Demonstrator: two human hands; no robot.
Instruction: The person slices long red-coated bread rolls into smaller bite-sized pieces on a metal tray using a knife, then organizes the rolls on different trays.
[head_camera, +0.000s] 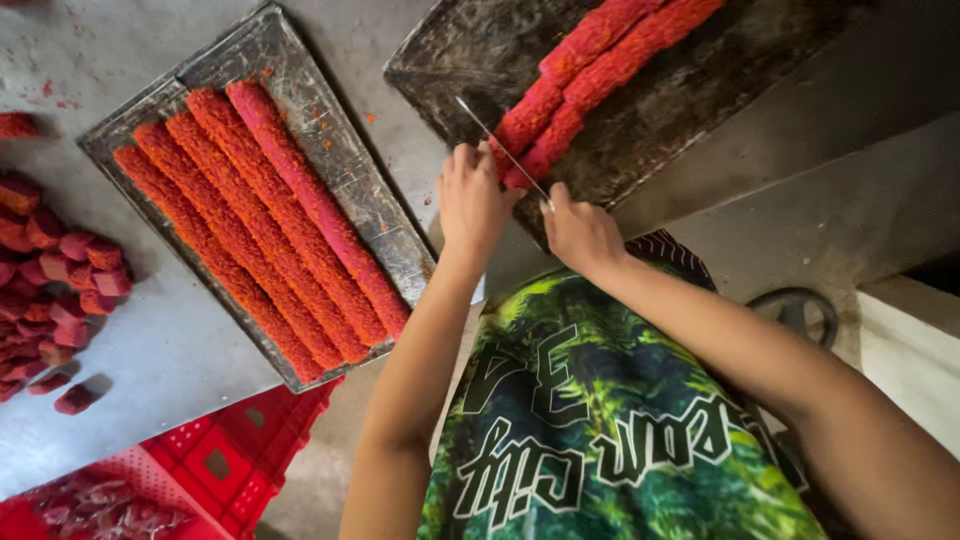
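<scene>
Right hand (582, 232) closed round knife (503, 152) handle, thin blade lying across ends of two red crumb-coated rolls (590, 80) on dark metal tray (690, 110). Left hand (470, 200) pressed on roll ends, fingers curled, just beside blade. Second tray (340, 170) to left holds five long red rolls (265, 220). Cut red chunks (50, 290) piled on grey table (150, 350). Red plastic crate (230, 465) below table edge.

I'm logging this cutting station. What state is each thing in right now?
Left hand: pressing on the near ends of the rolls.
Right hand: gripping the knife.
Knife: blade laid across the roll ends.
Two red rolls: on the dark tray, uncut but for the ends.
Dark tray: mostly bare.
Left tray: holds five whole rolls.
Cut pieces: heaped on the table.
Red crate: below the table edge.
</scene>
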